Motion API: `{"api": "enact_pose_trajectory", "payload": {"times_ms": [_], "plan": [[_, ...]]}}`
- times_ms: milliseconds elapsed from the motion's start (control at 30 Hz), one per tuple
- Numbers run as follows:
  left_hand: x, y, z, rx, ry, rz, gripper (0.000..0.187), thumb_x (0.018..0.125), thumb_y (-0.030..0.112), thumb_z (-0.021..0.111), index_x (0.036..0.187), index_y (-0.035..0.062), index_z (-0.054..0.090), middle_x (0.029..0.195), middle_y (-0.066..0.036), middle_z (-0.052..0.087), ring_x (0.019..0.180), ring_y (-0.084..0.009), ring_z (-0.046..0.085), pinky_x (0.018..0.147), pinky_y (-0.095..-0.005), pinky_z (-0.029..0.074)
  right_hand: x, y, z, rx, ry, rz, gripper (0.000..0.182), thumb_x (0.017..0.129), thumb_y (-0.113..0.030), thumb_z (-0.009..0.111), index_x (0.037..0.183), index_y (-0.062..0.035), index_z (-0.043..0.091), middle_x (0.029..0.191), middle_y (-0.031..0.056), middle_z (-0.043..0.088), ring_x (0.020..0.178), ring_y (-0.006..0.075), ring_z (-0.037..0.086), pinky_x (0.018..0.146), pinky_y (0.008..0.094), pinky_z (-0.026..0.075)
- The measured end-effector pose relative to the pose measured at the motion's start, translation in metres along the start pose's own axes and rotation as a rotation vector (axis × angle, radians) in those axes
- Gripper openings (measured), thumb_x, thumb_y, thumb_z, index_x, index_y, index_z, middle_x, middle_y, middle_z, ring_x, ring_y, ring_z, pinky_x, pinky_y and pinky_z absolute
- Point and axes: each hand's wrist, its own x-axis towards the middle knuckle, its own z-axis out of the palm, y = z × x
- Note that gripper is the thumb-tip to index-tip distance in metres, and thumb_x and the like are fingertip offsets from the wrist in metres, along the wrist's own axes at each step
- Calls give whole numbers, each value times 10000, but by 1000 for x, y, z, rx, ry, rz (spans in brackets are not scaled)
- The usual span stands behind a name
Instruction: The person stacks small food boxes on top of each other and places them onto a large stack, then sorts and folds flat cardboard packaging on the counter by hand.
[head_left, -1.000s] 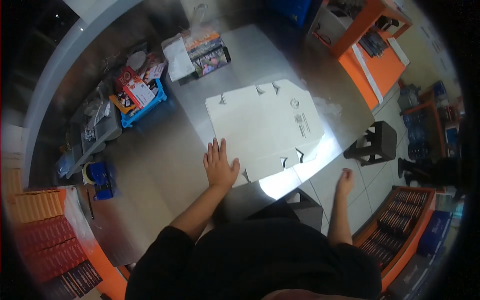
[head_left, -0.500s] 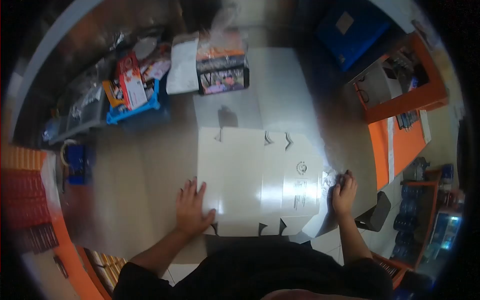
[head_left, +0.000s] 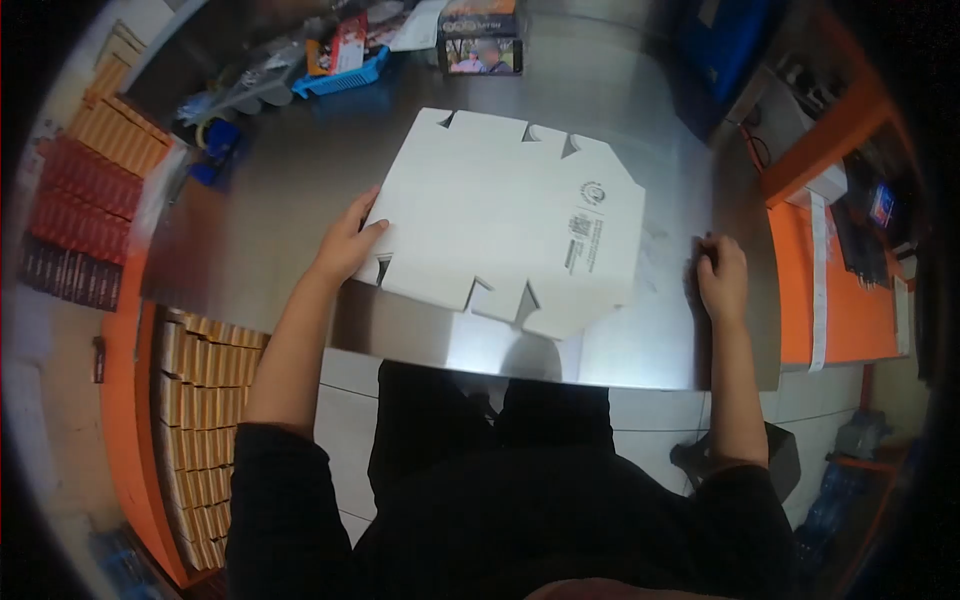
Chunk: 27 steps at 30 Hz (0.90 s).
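A flat, unfolded white cardboard box blank (head_left: 490, 210) lies tilted over the metal table, with notches cut along its far and near edges and black print on its right part. My left hand (head_left: 348, 240) grips its left edge, thumb on top and the other fingers at the edge, partly hidden. Well to the right of the cardboard, my right hand (head_left: 724, 275) rests on the tabletop. Its fingers are loosely bent with a gap between thumb and forefinger, and nothing shows in them.
At the back stand a blue basket (head_left: 345, 78) of packets and a phone (head_left: 482, 57) showing a video. Blue tape (head_left: 215, 145) lies at the left. An orange shelf (head_left: 830, 150) borders the right side. Stacked boxes (head_left: 205, 420) fill a shelf below left.
The view has shifted, showing more of the table's front edge. My left hand has gone from lying spread by the cardboard to gripping its edge, and the cardboard has turned clockwise.
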Motion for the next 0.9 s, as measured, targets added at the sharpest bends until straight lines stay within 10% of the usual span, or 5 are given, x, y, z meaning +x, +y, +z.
{"api": "enact_pose_trajectory", "payload": {"times_ms": [500,900], "plan": [[9,-1,-14,159,85,9,471,840,208,584,1242,-3,462,1180,-199,555,1087,-282,537,935,-366,396,-2,6,-1,131,35,35,104,775,-114,564,834,-34,593,910,120,600,883,301,542,791,376,424],[33,6,-17,364,93,285,526,760,175,633,1239,43,459,1207,-172,512,1104,-344,461,960,-428,328,15,-45,5,-272,-57,41,195,722,13,477,914,-9,503,844,158,521,821,343,500,747,433,412]]}}
